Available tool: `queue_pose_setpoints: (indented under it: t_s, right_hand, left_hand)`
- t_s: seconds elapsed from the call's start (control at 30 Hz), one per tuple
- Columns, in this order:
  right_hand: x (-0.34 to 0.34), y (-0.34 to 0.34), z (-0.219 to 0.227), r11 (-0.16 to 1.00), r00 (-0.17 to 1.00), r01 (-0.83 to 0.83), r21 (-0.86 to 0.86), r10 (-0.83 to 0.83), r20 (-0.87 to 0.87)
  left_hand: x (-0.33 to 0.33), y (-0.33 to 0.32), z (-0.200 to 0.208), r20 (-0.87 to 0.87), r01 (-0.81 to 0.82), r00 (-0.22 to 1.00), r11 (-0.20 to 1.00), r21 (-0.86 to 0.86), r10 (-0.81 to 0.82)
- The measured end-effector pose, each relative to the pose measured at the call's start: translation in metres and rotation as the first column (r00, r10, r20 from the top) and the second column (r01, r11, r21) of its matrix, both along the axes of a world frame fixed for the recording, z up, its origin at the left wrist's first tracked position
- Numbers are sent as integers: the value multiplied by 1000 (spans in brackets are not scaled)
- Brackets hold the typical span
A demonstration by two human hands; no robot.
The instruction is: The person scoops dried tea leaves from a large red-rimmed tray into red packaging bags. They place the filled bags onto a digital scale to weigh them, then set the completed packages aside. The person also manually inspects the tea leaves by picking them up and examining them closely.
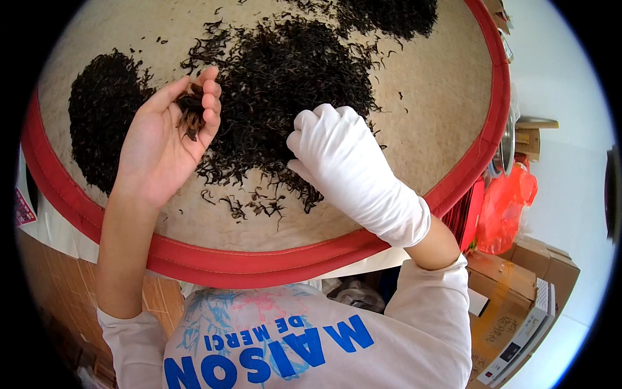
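Observation:
My bare left hand [157, 144] is turned palm up, its fingers curled round a small bunch of brown dried leaves [191, 115]. My right hand [342, 163], in a white glove, rests at the near right side of the middle heap of dark, twisted dried tea leaves [275, 78]. Its fingers are bent inward and pressed together; whatever they grip is hidden beneath them. Both hands are over a large round tray [440, 104] with a pale cloth-like surface and a red fabric rim. Loose leaves [259, 204] lie scattered between the hands.
Two more tea heaps lie on the tray, one at the left [100, 123] and one at the far side [405, 16]. Beyond the rim at the right are a red plastic bag [505, 211] and cardboard boxes [502, 272]. Wood-look flooring [65, 279] shows at the lower left.

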State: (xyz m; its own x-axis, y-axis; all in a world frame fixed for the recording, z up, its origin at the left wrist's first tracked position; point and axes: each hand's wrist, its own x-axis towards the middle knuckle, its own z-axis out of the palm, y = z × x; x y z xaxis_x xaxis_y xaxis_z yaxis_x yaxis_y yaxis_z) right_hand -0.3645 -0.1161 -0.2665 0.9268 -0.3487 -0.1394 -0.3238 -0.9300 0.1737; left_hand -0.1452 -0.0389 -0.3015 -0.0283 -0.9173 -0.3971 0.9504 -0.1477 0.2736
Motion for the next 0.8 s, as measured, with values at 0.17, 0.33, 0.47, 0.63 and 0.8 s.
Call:
queue_pose_setpoints:
  t_s: [0.17, 0.33, 0.47, 0.63, 0.8]
  right_hand:
    - [-2, -1, 2, 1000, 1000, -5, 15, 5, 22]
    - [-2, -3, 0, 999, 999, -31, -27, 31, -11]
    - [-2, -5, 4, 1000, 998, -18, 20, 16, 62]
    - [-3, -13, 20, 942, 942, -15, 336, -100, 321]
    - [-11, -22, 27, 644, 749, 2, 765, -507, 425]
  left_hand:
    - [0, 0, 1, -2, -3, 1000, 1000, -3, 3]
    - [1, -1, 0, -11, 8, 1000, 1000, -23, -9]
    - [2, 0, -1, -13, 8, 1000, 1000, -30, -9]
    - [2, 0, -3, -14, 14, 1000, 1000, -15, -14]
    - [-2, -2, 6, 13, 35, 999, 996, 87, -36]
